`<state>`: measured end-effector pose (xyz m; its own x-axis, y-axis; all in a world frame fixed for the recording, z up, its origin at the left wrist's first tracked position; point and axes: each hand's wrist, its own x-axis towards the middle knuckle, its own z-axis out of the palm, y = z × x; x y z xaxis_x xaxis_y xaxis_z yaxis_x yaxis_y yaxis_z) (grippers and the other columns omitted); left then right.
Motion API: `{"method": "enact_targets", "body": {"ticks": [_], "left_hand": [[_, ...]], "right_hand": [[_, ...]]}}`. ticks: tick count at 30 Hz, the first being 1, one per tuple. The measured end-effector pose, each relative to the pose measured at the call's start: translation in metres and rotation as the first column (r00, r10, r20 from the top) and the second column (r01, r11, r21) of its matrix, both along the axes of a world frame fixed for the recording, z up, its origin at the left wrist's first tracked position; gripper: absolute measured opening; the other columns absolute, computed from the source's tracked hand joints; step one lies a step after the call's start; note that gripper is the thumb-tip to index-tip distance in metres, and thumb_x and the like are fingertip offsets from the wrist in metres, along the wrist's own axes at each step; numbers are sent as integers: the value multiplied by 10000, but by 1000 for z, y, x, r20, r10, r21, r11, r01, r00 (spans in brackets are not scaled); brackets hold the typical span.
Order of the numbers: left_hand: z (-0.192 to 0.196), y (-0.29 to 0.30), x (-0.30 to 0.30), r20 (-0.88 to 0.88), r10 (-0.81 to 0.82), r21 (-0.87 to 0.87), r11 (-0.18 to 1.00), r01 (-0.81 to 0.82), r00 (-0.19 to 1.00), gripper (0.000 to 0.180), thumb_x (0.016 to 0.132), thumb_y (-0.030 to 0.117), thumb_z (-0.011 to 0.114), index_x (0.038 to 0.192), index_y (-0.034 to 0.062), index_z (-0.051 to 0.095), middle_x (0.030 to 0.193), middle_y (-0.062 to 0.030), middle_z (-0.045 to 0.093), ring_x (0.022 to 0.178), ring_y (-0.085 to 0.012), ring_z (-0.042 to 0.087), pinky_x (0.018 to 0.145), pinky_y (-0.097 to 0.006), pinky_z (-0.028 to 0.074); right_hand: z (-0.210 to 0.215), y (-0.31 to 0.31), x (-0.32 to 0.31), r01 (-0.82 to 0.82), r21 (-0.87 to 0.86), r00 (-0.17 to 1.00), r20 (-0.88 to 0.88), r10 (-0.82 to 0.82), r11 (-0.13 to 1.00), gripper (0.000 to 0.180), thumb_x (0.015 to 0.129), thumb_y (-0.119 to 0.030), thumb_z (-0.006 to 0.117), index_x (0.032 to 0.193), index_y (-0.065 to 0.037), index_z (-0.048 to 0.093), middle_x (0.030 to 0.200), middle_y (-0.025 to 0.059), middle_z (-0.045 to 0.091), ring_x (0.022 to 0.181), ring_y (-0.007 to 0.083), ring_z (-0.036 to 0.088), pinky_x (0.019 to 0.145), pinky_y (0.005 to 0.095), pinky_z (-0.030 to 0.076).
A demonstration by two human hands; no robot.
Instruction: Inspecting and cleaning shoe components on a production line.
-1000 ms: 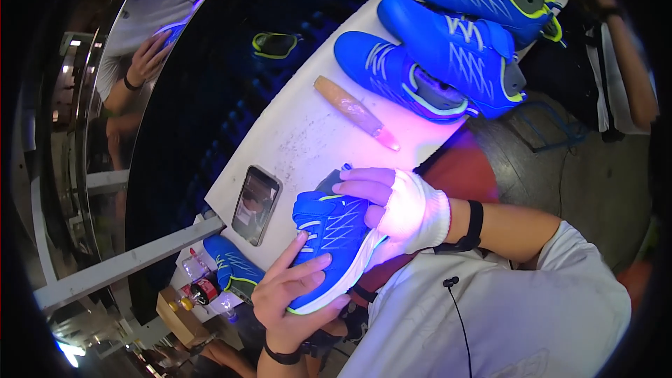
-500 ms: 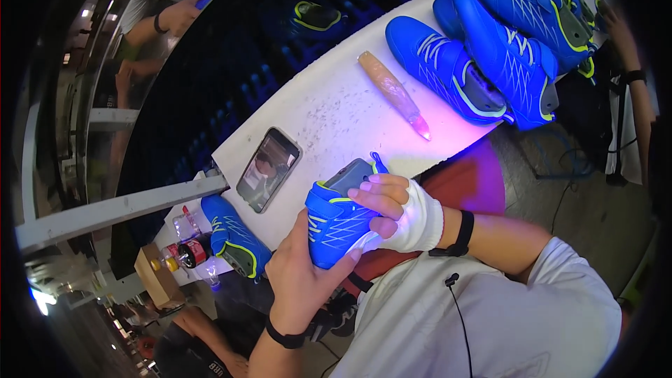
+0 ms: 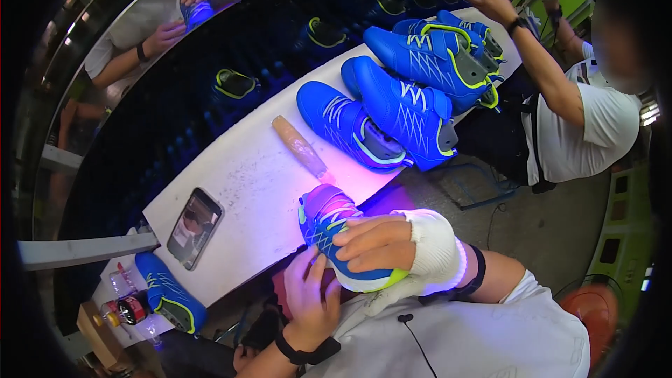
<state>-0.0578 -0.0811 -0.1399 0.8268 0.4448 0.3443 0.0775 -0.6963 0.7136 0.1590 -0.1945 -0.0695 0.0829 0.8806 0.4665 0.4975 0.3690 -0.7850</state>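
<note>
A blue sneaker (image 3: pixel 323 233) with pale laces and a white and yellow-green sole is tilted over the near edge of the white worktable (image 3: pixel 241 227). Wrapped over its toe end is my right hand (image 3: pixel 381 243), in a white fingerless knit glove. My left hand (image 3: pixel 313 302) is bare, its fingers apart beside the sole; whether the fingertips touch it I cannot tell. Just beyond the sneaker lies a tan, tapered handle-like tool (image 3: pixel 297 145), its far end glowing pink in the light.
Several blue sneakers (image 3: pixel 402 112) are heaped at the right. A phone (image 3: pixel 196 227) lies left, with another sneaker (image 3: pixel 168 294) and bottles (image 3: pixel 131 309) beyond it. A dark conveyor (image 3: pixel 189 122) carrying shoes runs behind. A co-worker (image 3: pixel 588 112) stands at right.
The sneaker has been turned over in my hands, from heel opening up to toe toward me. My left hand has come off its side. The view has swung right.
</note>
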Motion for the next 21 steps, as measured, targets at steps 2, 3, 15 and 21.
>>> {"method": "enact_targets", "body": {"ticks": [2,3,15,21], "left_hand": [[-10,3,2,133,16,-106,994,-1,991,483,791,8,823,1238,-20,643,1204,-224,670,1064,-396,658,918,-466,540],[-9,3,8,135,27,-121,993,-10,990,483,791,8,823,1238,-20,643,1204,-224,670,1064,-396,658,918,-466,540],[9,15,67,262,-83,-124,985,119,962,480,738,183,980,1033,101,610,933,-53,620,855,-276,601,1109,-625,483],[18,21,71,41,-44,-146,988,49,998,518,630,180,1012,1013,75,679,1054,-89,614,1015,-325,585,1163,-597,463]], "right_hand": [[-3,-3,-4,28,13,999,-20,-28,1000,551,830,-294,932,1267,-54,698,1287,119,733,1255,365,708,1062,463,580],[0,-6,-7,19,-2,1000,-18,-19,1000,551,830,-294,932,1267,-54,698,1287,119,733,1255,365,708,1062,463,580],[-11,-18,27,74,-20,954,-291,-76,997,578,687,-150,1033,1152,-32,711,1177,163,765,1197,394,742,1025,493,599],[-19,-47,46,228,-113,971,-53,-235,967,485,815,-298,963,1154,-52,718,1269,234,756,1147,411,764,994,483,616]]}}
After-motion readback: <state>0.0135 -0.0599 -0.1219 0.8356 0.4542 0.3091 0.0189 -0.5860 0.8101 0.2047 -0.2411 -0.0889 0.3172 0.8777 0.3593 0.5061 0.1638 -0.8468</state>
